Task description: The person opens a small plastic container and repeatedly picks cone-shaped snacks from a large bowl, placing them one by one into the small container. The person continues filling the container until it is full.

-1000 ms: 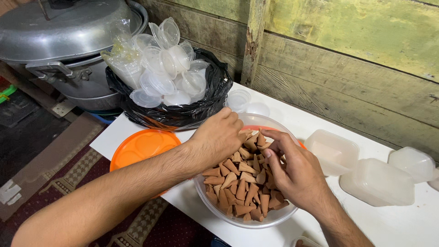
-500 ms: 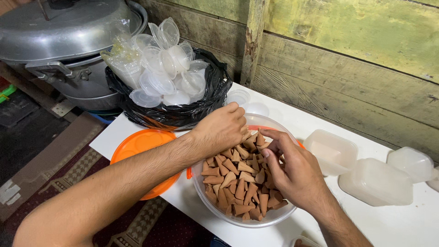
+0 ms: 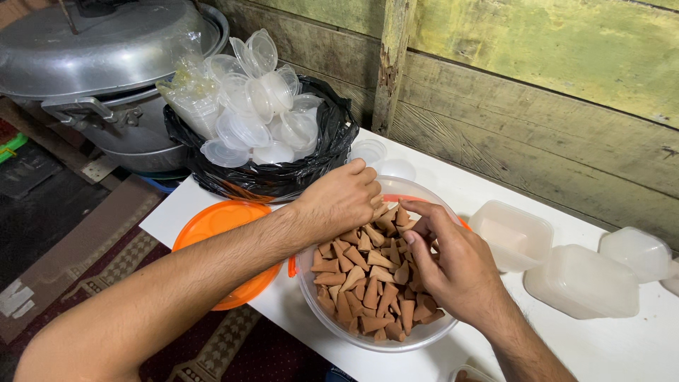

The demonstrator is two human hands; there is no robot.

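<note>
both hands in the clear round tub (image 3: 332, 327) of brown cone-shaped pieces (image 3: 361, 283), near the white table's (image 3: 622, 346) front edge. left hand (image 3: 343, 198) curled at the tub's far rim, right hand (image 3: 449, 265) pinching pieces at its right side. orange lid (image 3: 212, 226) at the left corner. black bag of clear cups (image 3: 265, 134) behind. lidded white containers (image 3: 580, 279) to the right.

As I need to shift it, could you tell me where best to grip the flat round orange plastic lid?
Probably the flat round orange plastic lid is best pinched at its near-left rim, which overhangs the white table edge; its right side sits under the clear bowl.
</note>
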